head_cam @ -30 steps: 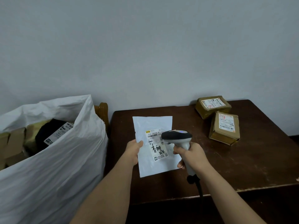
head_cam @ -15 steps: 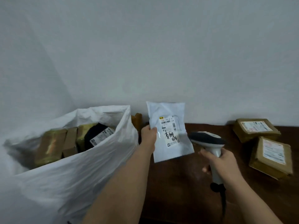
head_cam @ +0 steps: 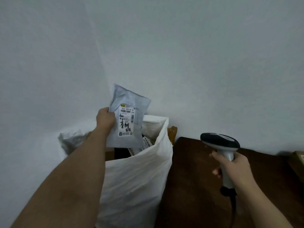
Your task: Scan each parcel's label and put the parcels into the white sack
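My left hand (head_cam: 105, 119) grips a flat white mailer parcel (head_cam: 130, 106) by its left edge, its label facing me. The parcel hangs over the open mouth of the white sack (head_cam: 136, 175), its lower edge dipping below the sack's front rim. Inside the sack I glimpse a black parcel and another label (head_cam: 146, 143), mostly hidden. My right hand (head_cam: 233, 167) holds a white and black barcode scanner (head_cam: 220, 142) upright over the dark wooden table (head_cam: 194, 186), well to the right of the sack.
A brown cardboard parcel (head_cam: 298, 159) peeks in at the right edge on the table. A wooden chair post (head_cam: 171, 132) stands between sack and table. A plain white wall fills the background. The scanner's black cable (head_cam: 232, 209) runs down along my right forearm.
My left hand carried the mailer off the table, leftward, to above the sack's opening. The view swung left, so the brown parcels slid almost out of frame. The scanner stays in my right hand.
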